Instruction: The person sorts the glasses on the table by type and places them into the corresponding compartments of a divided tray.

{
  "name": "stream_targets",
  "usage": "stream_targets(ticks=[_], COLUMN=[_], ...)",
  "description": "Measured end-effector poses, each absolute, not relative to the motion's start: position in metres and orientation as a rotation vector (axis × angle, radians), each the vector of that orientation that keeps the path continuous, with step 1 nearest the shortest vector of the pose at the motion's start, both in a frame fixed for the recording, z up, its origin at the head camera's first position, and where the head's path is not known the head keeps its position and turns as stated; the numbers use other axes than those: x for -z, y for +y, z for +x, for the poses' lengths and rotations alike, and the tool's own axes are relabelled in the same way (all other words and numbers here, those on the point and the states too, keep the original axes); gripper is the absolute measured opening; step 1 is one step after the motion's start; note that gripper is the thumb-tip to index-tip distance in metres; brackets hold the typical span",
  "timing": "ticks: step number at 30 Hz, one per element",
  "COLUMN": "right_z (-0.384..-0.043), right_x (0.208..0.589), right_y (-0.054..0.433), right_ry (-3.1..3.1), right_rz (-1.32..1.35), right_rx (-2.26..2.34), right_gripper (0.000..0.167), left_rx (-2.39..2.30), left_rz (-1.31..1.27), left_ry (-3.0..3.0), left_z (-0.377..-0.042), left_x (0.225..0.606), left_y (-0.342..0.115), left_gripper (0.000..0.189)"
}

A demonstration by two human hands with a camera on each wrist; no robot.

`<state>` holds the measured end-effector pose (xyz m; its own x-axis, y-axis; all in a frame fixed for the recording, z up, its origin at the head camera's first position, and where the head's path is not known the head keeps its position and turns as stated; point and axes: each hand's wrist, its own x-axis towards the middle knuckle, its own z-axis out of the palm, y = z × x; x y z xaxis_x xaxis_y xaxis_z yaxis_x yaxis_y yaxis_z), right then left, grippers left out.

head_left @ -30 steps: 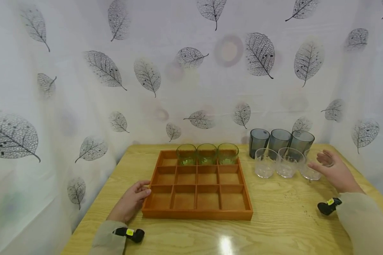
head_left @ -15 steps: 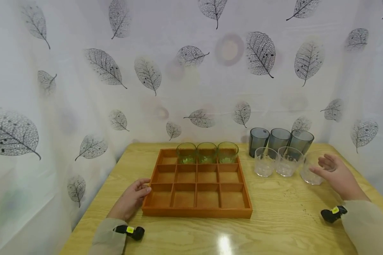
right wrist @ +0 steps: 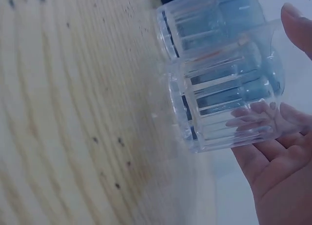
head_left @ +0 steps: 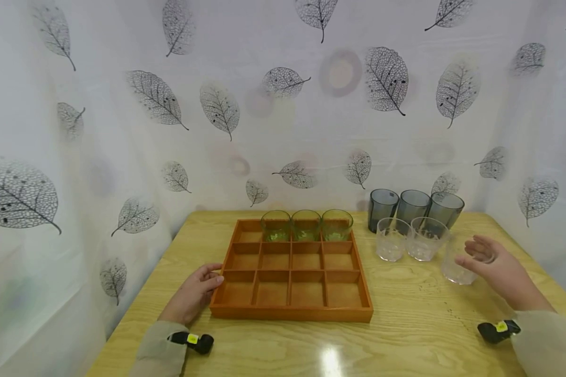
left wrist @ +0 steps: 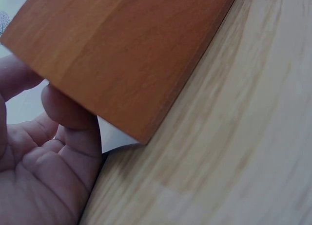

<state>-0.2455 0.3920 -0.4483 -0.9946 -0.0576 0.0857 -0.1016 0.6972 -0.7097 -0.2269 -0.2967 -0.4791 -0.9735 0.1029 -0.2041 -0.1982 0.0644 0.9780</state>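
Holding clear glass (head_left: 455, 272), right side of desk (head_left: 405, 327), clamped in right hand (head_left: 504, 275); touching tray (head_left: 291, 313) at left with left hand (head_left: 193, 296), loosely unclasped. Best kept upright, clear of neighbouring glasses (head_left: 423, 245).

Drawn nearer to the person than one second earlier, together with right hand (head_left: 504, 272): rightmost clear glass (head_left: 456, 271), now out of line with adjacent clear glasses (head_left: 390, 245).
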Motion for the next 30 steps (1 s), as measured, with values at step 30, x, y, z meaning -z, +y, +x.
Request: stream_targets(ticks=[30], right_z=[-0.23], right_x=[0.391], right_y=[0.272], right_ry=[-2.624], right_rz=[0.647], right_rx=[-1.493], right_gripper=[0.074], left_rx=[-2.015], left_rz=[-0.112], left_ry=[2.11], left_z=[-0.227], left_x=[0.479], left_y=[-0.295], left_gripper=[0.051])
